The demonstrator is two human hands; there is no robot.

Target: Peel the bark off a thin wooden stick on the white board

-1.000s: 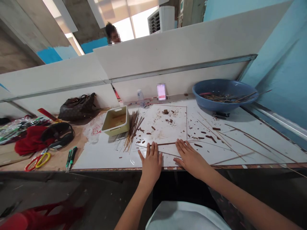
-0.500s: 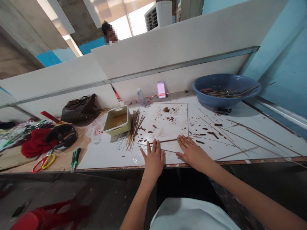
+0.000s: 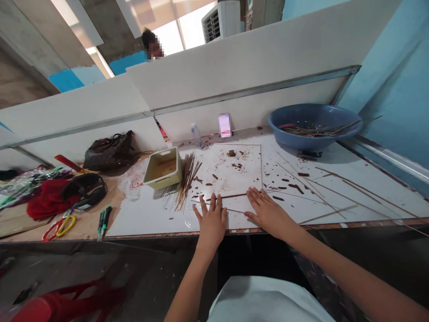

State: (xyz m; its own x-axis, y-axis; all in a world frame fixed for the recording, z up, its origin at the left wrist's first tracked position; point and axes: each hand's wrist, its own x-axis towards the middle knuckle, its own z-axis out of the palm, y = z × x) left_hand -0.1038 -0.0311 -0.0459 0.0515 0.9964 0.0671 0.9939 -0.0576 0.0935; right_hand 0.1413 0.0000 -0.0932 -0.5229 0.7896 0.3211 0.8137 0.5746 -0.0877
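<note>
So, state of the hands?

Both open, neither gripping. The left hand (image 3: pixel 211 226) lies palm down at the near edge of the white board (image 3: pixel 140 221), fingers spread. The right hand (image 3: pixel 268 213) lies flat just to its right, fingers closer together.

Noted. And the items at hand?

A dark wooden strip (image 3: pixel 228 196) lies just beyond the left fingertips and runs toward the right fingertips. A thin brown stick (image 3: pixel 234 210) lies between the hands; I cannot tell whether either hand touches it. To the left stands a bundle of thin sticks (image 3: pixel 186 185), beside a cream plastic tray (image 3: pixel 150 179). At far right, a blue basin (image 3: pixel 301 145) holds more sticks.

Other items on the bench?

Dark wood chips (image 3: pixel 231 153) are scattered across the board. Further left lie red-and-yellow-handled scissors (image 3: pixel 58 229) and two green-handled tools (image 3: pixel 103 220).

Any legible labels?

None. The water bottle (image 3: pixel 196 135) shows no readable label, the phone (image 3: pixel 225 125) is blurred, and the red marks on the plastic bag (image 3: pixel 132 185) cannot be read.
</note>
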